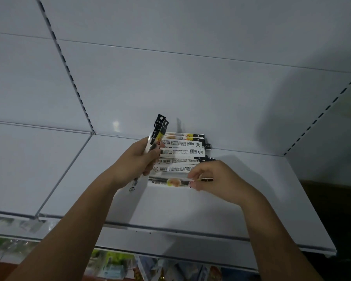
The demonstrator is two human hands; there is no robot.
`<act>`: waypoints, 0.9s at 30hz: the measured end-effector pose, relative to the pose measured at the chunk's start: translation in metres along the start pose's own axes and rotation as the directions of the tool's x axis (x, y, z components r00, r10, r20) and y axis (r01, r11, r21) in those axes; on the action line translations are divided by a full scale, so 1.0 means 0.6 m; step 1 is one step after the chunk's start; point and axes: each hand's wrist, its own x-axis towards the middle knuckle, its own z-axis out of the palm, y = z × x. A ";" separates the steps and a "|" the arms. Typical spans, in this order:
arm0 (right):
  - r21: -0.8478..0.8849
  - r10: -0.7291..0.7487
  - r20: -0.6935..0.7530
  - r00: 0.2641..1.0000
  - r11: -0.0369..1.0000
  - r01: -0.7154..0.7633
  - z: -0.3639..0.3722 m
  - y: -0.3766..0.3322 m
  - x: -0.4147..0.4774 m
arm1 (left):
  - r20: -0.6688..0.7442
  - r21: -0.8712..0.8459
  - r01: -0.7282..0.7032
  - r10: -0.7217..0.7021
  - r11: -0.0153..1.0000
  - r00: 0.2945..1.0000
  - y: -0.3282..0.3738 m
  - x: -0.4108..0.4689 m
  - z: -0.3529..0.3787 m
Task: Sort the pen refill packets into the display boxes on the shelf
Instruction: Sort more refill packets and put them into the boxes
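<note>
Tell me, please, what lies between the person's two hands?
In the head view, a fan of pen refill packets spans the gap between the left hand and the right hand, which pinches the lowest packet by its end.

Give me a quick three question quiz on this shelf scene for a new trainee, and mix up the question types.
1. True or false: the left hand grips a bundle of narrow clear-plastic pen refill packets with black tops.
2. Pick one: the right hand pinches
A) a single clear packet with an orange picture, near its black end
B) a cardboard display box
C) nothing
3. Fill in: the fanned white packet backs between the hands, above the flat pale shelf, each carry a printed black ___.

Key: 1 true; 2 A; 3 barcode.
</note>
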 end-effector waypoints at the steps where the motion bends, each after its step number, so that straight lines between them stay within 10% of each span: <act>1: 0.033 -0.028 -0.007 1.000 0.999 0.028 -0.004 -0.009 0.001 | 0.011 -0.025 0.022 -0.022 0.999 1.000 0.000 0.003 0.000; 7: 0.204 -0.165 -0.201 0.966 0.957 0.206 0.013 -0.061 0.030 | 0.251 0.029 0.070 -0.075 0.997 0.965 0.014 -0.004 0.018; 17: 0.419 -0.023 -0.462 0.887 0.876 0.241 0.072 -0.065 0.054 | 0.208 0.090 -0.019 0.000 0.996 0.978 0.019 -0.023 0.036; 27: -0.160 -0.061 -0.433 0.899 0.987 -0.010 0.039 0.033 0.048 | 0.100 -0.300 0.077 -0.049 0.951 0.994 0.001 -0.019 0.010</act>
